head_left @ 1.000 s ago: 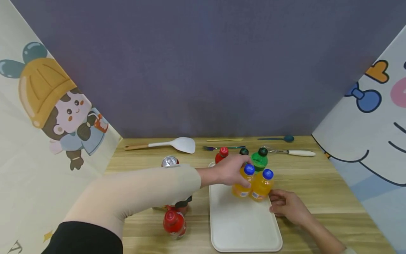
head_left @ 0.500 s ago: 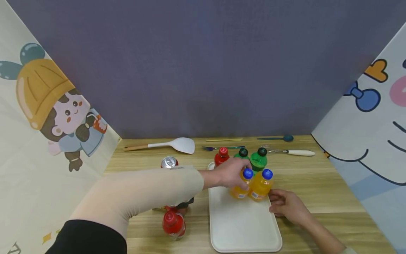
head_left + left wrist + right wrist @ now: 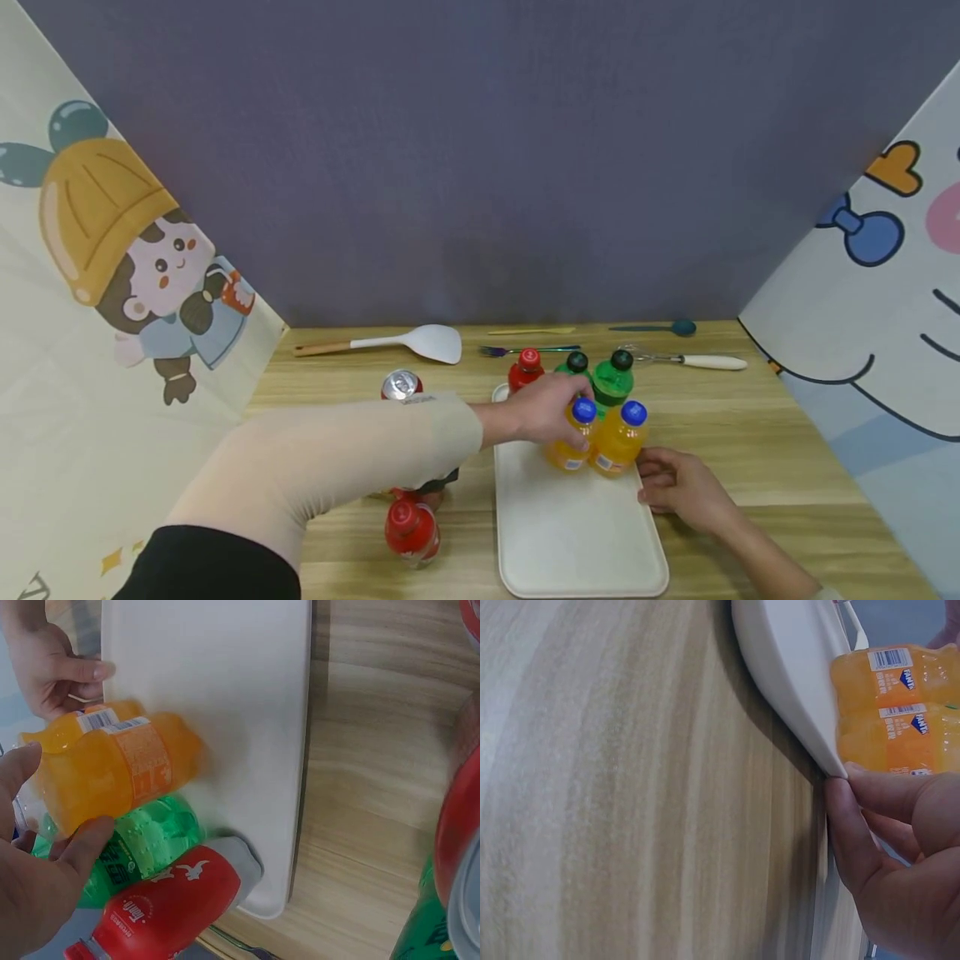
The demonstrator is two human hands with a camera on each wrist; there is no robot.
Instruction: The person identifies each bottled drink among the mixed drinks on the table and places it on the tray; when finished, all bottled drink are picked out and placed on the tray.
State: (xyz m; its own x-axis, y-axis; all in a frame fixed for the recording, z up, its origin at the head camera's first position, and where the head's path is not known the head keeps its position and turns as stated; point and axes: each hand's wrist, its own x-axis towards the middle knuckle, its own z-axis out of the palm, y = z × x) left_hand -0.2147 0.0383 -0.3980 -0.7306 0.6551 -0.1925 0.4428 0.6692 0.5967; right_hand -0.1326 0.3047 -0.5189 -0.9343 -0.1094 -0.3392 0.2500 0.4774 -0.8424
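Observation:
My left hand (image 3: 546, 408) grips an orange soda bottle (image 3: 572, 454), fingers and thumb around its upper part below the blue cap. That bottle stands on a white tray (image 3: 577, 533), close beside a second orange soda bottle (image 3: 618, 442). Behind them are two green bottles (image 3: 613, 383) with dark caps and a red bottle (image 3: 525, 371), partly hidden by my left hand. In the left wrist view the held bottle (image 3: 127, 769) overlaps a green one. My right hand (image 3: 682, 487) pinches the tray's right edge; the right wrist view shows the thumb and a finger (image 3: 851, 832) on the rim.
Left of the tray stand a red-capped bottle (image 3: 412, 529) and a can (image 3: 401, 383); my left sleeve hides other things there. Along the back lie a white spatula (image 3: 435, 342), a fork (image 3: 528, 350), a yellow utensil (image 3: 532, 331), a dark spoon (image 3: 681, 327) and a whisk (image 3: 712, 362).
The held orange bottle has shifted slightly left and toward me, with my left hand around it. More of the green bottle behind shows. My right hand has stayed at the tray's edge.

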